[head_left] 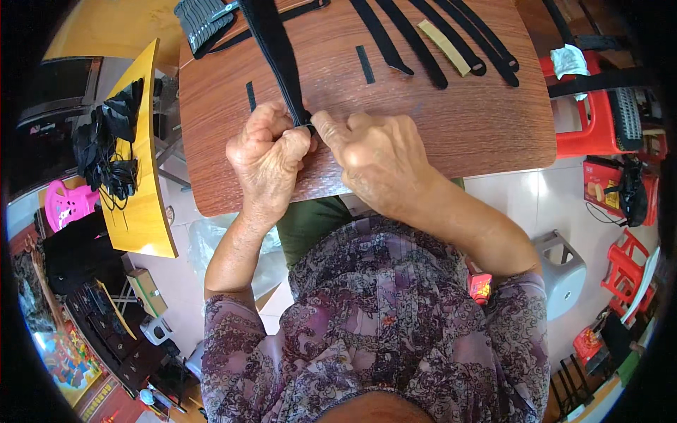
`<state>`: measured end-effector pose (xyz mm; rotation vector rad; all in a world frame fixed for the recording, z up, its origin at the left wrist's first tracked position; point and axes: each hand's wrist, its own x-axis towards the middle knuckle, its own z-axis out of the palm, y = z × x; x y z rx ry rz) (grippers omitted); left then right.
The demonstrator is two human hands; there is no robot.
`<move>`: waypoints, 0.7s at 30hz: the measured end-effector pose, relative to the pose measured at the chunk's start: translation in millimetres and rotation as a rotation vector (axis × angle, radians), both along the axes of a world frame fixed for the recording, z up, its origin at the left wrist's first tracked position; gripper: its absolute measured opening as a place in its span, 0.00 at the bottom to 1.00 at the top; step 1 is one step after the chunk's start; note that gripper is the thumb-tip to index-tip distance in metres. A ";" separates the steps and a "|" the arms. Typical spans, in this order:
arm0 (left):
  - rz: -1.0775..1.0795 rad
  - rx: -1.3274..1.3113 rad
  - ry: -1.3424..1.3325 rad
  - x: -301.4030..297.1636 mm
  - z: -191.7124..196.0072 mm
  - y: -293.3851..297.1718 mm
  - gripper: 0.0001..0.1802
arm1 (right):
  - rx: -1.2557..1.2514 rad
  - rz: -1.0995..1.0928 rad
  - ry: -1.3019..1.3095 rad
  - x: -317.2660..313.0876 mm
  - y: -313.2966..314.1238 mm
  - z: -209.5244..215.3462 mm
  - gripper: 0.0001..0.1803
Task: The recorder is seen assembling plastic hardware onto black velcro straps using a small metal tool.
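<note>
A bundle of long black straps [276, 56] runs from the far edge of the wooden table toward me, narrowing at its near end. My left hand [271, 151] is closed round that near end, thumb on top. From the right, my right hand [377, 151] reaches in with its fingers curled, and its index finger and thumb meet the strap end beside the left thumb. A small ring or loop seems to show there, though the fingers partly hide it. Two short black strips [364, 65] lie flat on the tabletop, one beyond each hand.
Several black straps with slotted ends [412, 44] lie at the far right, a tan strip [443, 48] among them. A stack of grey-black bands [204, 25] sits far left. Beside the table [451, 134] stand a yellow table [144, 176] with black items, a red stool [585, 120] and a grey stool [562, 275].
</note>
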<state>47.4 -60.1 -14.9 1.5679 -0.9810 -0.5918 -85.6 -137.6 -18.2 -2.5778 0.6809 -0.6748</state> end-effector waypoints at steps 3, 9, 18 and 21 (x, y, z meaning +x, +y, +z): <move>-0.032 0.165 0.163 0.3 9.8 0.6 0.09 | -0.062 0.186 0.056 -6.6 -16.1 7.1 0.10; 0.091 0.165 0.325 7.9 9.4 0.8 0.11 | 0.045 0.226 0.182 -35.8 -23.9 23.5 0.08; -0.084 -0.121 0.467 -14.3 17.9 6.3 0.15 | 0.631 0.109 -0.283 -12.2 -13.2 19.4 0.11; -0.104 -0.089 0.460 -16.7 24.0 11.6 0.17 | 0.638 0.129 -0.299 -10.5 -13.5 17.2 0.11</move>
